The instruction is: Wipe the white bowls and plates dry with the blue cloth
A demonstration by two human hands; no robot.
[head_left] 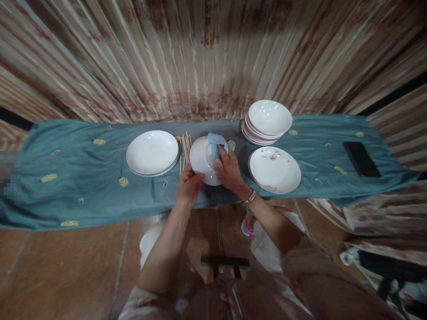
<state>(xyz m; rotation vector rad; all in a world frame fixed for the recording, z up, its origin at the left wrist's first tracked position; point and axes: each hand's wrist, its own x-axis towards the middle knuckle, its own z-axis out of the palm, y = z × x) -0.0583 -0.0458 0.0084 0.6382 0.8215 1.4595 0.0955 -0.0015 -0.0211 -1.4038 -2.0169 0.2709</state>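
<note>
In the head view a white bowl (199, 156) is tipped so that its outer side and foot ring face me. My left hand (189, 186) is closed on its lower left rim, the thumb lying along the edge. On the bowl's underside lies a light blue cloth (215, 138), partly folded. My right hand (230, 170) presses this cloth against the bowl with bent fingers, and some of the fingertips are hidden in it. Several wooden chopsticks (187, 144) lie just left of the bowl, close to my left fingers.
White plates (152, 152) are stacked on the left of the blue tablecloth (100, 178). To the right stand a stack of bowls (269, 116) and a flower-patterned plate (275, 169). A dark phone (361, 158) lies farther right. Curtains (207, 58) hang behind the table.
</note>
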